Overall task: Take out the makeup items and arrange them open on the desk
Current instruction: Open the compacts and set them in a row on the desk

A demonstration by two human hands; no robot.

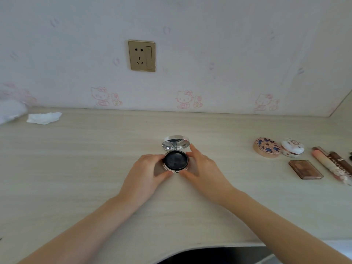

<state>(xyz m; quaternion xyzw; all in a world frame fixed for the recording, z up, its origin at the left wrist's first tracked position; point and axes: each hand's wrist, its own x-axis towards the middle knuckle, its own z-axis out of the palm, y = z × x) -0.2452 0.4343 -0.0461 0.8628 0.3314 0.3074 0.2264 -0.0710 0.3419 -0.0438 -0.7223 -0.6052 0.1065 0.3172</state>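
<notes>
desk [95,168] left: open | right: closed makeup items [267,147] | far-left: tissue [44,117]

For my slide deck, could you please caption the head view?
Both hands, left and right, hold an open compact on the desk; closed makeup items wait at right.

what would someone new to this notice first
The open round compact at the centre of the desk draws the eye first: its silver lid stands tilted back, and the left hand and right hand cup its black base. Next comes the gold wall socket straight above it, then the closed makeup items at the right edge, such as the floral round case.
</notes>
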